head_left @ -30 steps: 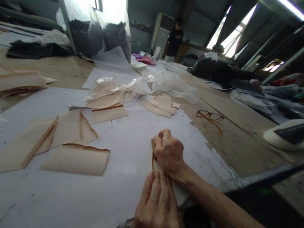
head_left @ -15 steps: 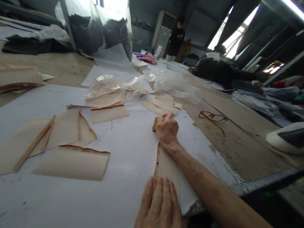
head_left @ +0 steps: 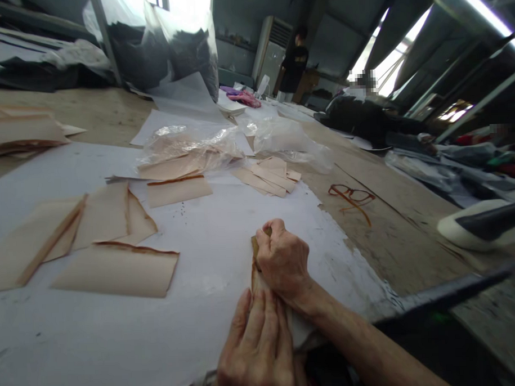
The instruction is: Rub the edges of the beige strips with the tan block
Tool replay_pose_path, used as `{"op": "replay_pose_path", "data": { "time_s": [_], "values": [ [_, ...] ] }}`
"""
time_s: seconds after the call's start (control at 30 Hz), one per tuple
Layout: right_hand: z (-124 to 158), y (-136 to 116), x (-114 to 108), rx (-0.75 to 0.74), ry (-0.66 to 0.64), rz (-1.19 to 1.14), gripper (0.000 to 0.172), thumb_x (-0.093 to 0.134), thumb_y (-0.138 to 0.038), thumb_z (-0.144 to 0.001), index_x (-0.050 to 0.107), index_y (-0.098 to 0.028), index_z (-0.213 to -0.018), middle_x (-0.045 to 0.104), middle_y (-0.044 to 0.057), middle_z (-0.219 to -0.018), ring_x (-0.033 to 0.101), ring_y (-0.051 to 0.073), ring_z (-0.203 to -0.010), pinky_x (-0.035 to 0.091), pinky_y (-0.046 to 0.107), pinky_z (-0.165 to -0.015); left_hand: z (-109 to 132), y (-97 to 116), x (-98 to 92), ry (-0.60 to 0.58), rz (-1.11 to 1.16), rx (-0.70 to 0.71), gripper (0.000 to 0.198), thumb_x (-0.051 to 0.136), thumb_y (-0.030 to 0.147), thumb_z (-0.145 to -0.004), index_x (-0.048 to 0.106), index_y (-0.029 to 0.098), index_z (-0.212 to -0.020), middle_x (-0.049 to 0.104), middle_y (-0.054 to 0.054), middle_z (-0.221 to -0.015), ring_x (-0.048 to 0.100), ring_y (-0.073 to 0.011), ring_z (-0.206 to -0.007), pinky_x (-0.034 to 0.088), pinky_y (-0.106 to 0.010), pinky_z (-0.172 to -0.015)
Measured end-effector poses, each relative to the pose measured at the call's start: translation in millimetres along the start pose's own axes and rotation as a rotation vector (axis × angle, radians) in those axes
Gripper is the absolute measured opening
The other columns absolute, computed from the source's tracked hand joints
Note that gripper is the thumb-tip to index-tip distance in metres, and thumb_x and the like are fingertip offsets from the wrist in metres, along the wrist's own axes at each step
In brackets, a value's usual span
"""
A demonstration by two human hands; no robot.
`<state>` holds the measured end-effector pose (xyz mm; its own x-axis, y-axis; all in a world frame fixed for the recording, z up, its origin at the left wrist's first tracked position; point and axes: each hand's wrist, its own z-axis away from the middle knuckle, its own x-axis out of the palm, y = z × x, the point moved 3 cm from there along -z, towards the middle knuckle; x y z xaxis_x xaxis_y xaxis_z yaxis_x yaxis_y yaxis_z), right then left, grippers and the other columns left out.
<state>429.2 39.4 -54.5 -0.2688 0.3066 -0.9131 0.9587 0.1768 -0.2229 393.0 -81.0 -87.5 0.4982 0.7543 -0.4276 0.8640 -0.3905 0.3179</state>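
Flat on a beige leather-like piece [head_left: 259,282] lies my left hand [head_left: 260,345], fingers stretched out and pressing it to the white sheet. Just beyond those fingertips, my right hand [head_left: 285,259] is closed around a small yellowish-brown sponge-like pad [head_left: 255,246]. The pad touches the piece's brown-stained left edge near its far end. Both hands cover most of the piece. To the left rest more beige pieces with brown edges, among them a wide one [head_left: 116,271] and a smaller one [head_left: 180,191].
White paper [head_left: 203,330] covers the near tabletop. Clear plastic bags [head_left: 188,145] and plain beige strips [head_left: 269,175] lie further back. Glasses [head_left: 351,194] and a white-and-black object [head_left: 474,225] sit at right. A person [head_left: 294,65] stands in the background.
My right hand has come back toward me with the sponge-like pad, from beyond the piece onto its far edge. My left hand stays flat on the piece. The view has shifted slightly.
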Motion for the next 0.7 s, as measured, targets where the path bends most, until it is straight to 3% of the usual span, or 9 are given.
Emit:
{"op": "replay_pose_path", "data": {
  "time_s": [0.1,0.23,0.4,0.47,0.53,0.6,0.7],
  "values": [
    [-13,-1,7,-0.048,0.022,0.058,0.016,0.039,-0.028,-0.080,0.051,-0.017,-0.083,0.060,0.002,-0.063,0.056,0.016,-0.057,0.029,0.024,-0.050,-1,1,2.2,0.112,0.018,-0.048,0.030,0.037,0.005,-0.071,0.063,0.006,-0.085,0.063,-0.011,-0.089,0.055,-0.0224,-0.093,0.038,-0.037,-0.090],
    [-35,-3,17,-0.024,0.041,0.075,0.016,0.040,-0.027,-0.080,0.050,-0.015,-0.084,0.060,0.004,-0.065,0.056,0.017,-0.058,0.030,0.024,-0.051,-1,0,5.3,0.080,0.013,-0.055,0.031,0.034,0.004,-0.072,0.063,0.006,-0.083,0.064,-0.011,-0.087,0.056,-0.0214,-0.091,0.037,-0.036,-0.091],
    [-61,11,16,0.245,0.123,-0.222,0.019,0.042,-0.026,-0.078,0.051,-0.012,-0.088,0.061,0.008,-0.071,0.056,0.017,-0.065,0.036,0.023,-0.056,3,-2,3.5,0.064,-0.007,-0.035,0.031,0.036,0.005,-0.072,0.062,0.006,-0.089,0.063,-0.011,-0.093,0.054,-0.0217,-0.094,0.035,-0.037,-0.092],
    [-55,21,3,0.318,0.186,-0.373,0.021,0.040,-0.030,-0.079,0.051,-0.013,-0.087,0.061,0.006,-0.072,0.055,0.015,-0.065,0.037,0.022,-0.056,3,-2,3.2,0.061,-0.005,-0.034,0.031,0.037,0.007,-0.072,0.062,0.006,-0.090,0.062,-0.011,-0.093,0.054,-0.0224,-0.094,0.034,-0.037,-0.092],
    [-37,27,-12,0.283,0.228,-0.483,0.022,0.041,-0.035,-0.078,0.052,-0.016,-0.085,0.060,0.003,-0.068,0.054,0.014,-0.061,0.037,0.021,-0.053,3,-3,2.4,0.053,-0.007,-0.028,0.030,0.038,0.008,-0.072,0.062,0.006,-0.091,0.062,-0.011,-0.094,0.054,-0.0228,-0.095,0.034,-0.038,-0.093],
    [-15,26,-21,0.221,0.153,-0.479,0.021,0.044,-0.036,-0.076,0.053,-0.018,-0.081,0.059,0.001,-0.063,0.053,0.014,-0.058,0.036,0.021,-0.052,1,-2,2.5,-0.001,-0.020,0.008,0.030,0.040,0.007,-0.071,0.061,0.006,-0.092,0.062,-0.012,-0.095,0.054,-0.0230,-0.095,0.034,-0.038,-0.092],
    [5,15,-16,0.142,-0.033,-0.278,0.018,0.044,-0.031,-0.076,0.054,-0.017,-0.080,0.058,0.001,-0.059,0.054,0.015,-0.056,0.034,0.022,-0.053,1,-2,2.1,-0.013,-0.016,0.022,0.027,0.042,0.009,-0.072,0.061,0.005,-0.091,0.062,-0.013,-0.095,0.054,-0.0237,-0.095,0.035,-0.038,-0.092]
  ]
}}
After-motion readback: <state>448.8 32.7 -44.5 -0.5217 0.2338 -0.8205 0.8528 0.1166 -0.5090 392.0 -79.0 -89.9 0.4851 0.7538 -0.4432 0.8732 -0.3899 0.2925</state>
